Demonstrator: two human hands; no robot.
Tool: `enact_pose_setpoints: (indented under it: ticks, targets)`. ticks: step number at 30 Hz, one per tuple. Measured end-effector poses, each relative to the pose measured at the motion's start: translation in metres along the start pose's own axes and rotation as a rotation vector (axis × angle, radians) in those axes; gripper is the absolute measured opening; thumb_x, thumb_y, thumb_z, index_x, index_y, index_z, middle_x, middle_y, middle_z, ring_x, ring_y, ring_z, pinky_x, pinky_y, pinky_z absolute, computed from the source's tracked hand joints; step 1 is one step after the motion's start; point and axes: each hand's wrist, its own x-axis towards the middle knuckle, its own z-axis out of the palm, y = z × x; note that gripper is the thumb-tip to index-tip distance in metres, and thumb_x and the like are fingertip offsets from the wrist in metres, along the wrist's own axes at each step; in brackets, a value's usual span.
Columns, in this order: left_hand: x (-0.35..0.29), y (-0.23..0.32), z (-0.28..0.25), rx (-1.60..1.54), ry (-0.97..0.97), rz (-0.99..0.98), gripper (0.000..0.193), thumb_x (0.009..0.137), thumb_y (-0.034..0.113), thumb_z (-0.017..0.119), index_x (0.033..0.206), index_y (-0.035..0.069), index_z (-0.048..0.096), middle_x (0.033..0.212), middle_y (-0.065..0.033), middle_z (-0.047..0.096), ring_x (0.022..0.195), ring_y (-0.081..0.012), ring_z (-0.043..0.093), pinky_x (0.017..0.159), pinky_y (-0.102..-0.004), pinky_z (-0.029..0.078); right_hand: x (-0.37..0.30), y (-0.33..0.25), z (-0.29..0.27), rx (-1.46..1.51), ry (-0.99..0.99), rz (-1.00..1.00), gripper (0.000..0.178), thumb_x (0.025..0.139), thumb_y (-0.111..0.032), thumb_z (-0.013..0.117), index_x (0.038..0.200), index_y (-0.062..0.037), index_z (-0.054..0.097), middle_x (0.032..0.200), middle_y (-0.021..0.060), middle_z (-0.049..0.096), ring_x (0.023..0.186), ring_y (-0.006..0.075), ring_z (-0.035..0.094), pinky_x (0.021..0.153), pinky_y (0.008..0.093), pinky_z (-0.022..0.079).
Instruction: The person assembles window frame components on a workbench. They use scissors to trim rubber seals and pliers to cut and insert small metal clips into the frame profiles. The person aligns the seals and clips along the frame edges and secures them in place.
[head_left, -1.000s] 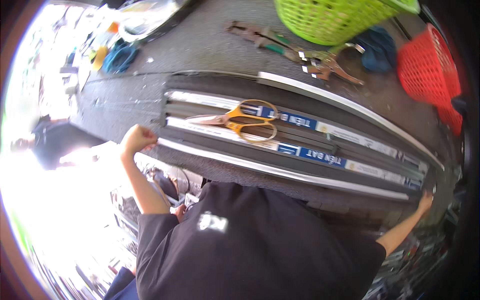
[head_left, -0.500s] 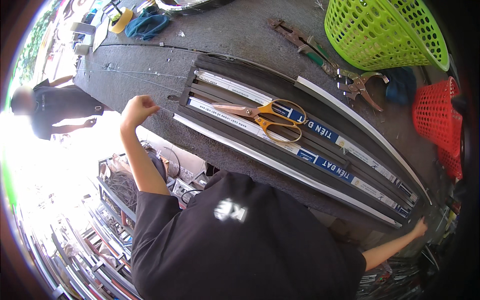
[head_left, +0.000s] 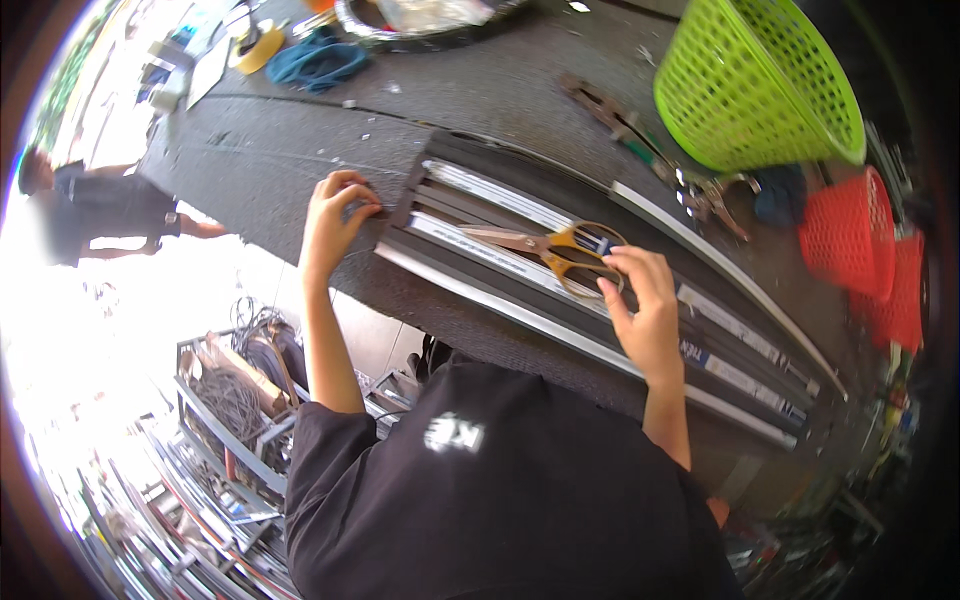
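Orange-handled scissors [head_left: 572, 262] lie across a bundle of long dark strips [head_left: 690, 335] that carries white and blue labelled bands. My right hand [head_left: 650, 300] is at the scissors' handles, its fingers on the upper loop and its thumb by the lower one. By the bundle's left end is my left hand [head_left: 335, 225], its fingertips drawn together in a pinch. Whatever thin thing it may hold is lost in blur. Faint threads run over the dark worktable [head_left: 240, 150] beyond that hand. Along the bundle's near side runs a white strip [head_left: 500, 310].
Farther back lie green-handled pliers [head_left: 640, 145] and metal clamping pliers [head_left: 715, 205]. A green basket [head_left: 745, 110] and red baskets [head_left: 850, 235] stand right. Yellow tape [head_left: 258, 50] and blue cloth [head_left: 315, 65] lie far left. Another person [head_left: 115, 210] stands beyond the table's left end.
My right hand has come from the far right end of the bundle to the scissors. My left hand has moved right, up to the bundle's left end. The view has shifted slightly.
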Motion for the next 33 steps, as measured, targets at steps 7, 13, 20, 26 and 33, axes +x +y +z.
enact_pose_setpoints:
  ticks: [7, 13, 20, 26, 33]
  targets:
    - [0.007, -0.030, -0.029, 0.124, 0.127, -0.006, 0.009, 0.089, 0.015, 0.067, 0.094, 0.008, 0.064, 0.091, -0.0064, 0.068, 0.093, -0.0282, 0.065, 0.091, -0.0394, 0.047, 0.012, -0.014, 0.041, 0.070, 0.019, -0.029, 0.016, 0.089, -0.001, 0.068, 0.104, -0.0013, 0.067, 0.109, 0.0150, 0.068, 0.103, 0.0355, 0.063, 0.092, 0.0441, 0.048]
    - [0.006, -0.115, -0.118, 0.130, 0.208, -0.124, 0.027, 0.097, 0.031, 0.067, 0.097, 0.005, 0.062, 0.081, -0.0092, 0.063, 0.076, -0.0255, 0.062, 0.079, -0.0370, 0.049, 0.042, -0.040, 0.050, 0.034, 0.051, 0.032, 0.013, 0.092, 0.001, 0.063, 0.105, 0.0008, 0.065, 0.105, 0.0136, 0.068, 0.099, 0.0317, 0.065, 0.085, 0.0404, 0.051]
    - [-0.016, -0.255, -0.258, 0.133, 0.526, -0.080, 0.048, 0.104, 0.028, 0.059, 0.065, 0.000, 0.059, 0.062, -0.0077, 0.048, 0.056, -0.0212, 0.046, 0.057, -0.0356, 0.039, 0.102, -0.127, 0.140, 0.113, -0.005, 0.058, 0.011, 0.096, -0.002, 0.060, 0.103, 0.0004, 0.068, 0.096, 0.0105, 0.071, 0.086, 0.0212, 0.066, 0.078, 0.0327, 0.050]
    - [-0.057, -0.388, -0.394, 0.230, 0.540, -0.157, 0.040, 0.103, 0.018, 0.058, 0.070, -0.004, 0.051, 0.067, -0.0088, 0.047, 0.061, -0.0187, 0.044, 0.059, -0.0335, 0.038, 0.164, -0.249, 0.307, 0.201, -0.115, -0.024, 0.012, 0.097, -0.007, 0.062, 0.102, 0.0012, 0.070, 0.091, 0.0105, 0.073, 0.082, 0.0182, 0.070, 0.074, 0.0305, 0.053]
    - [-0.061, -0.525, -0.507, 0.187, 0.656, -0.198, 0.057, 0.107, 0.034, 0.051, 0.065, -0.003, 0.045, 0.063, -0.0050, 0.044, 0.058, -0.0141, 0.039, 0.057, -0.0324, 0.033, 0.214, -0.361, 0.450, 0.380, -0.317, -0.118, 0.013, 0.094, -0.015, 0.069, 0.099, -0.0038, 0.072, 0.080, 0.0077, 0.071, 0.071, 0.0209, 0.066, 0.067, 0.0323, 0.051]
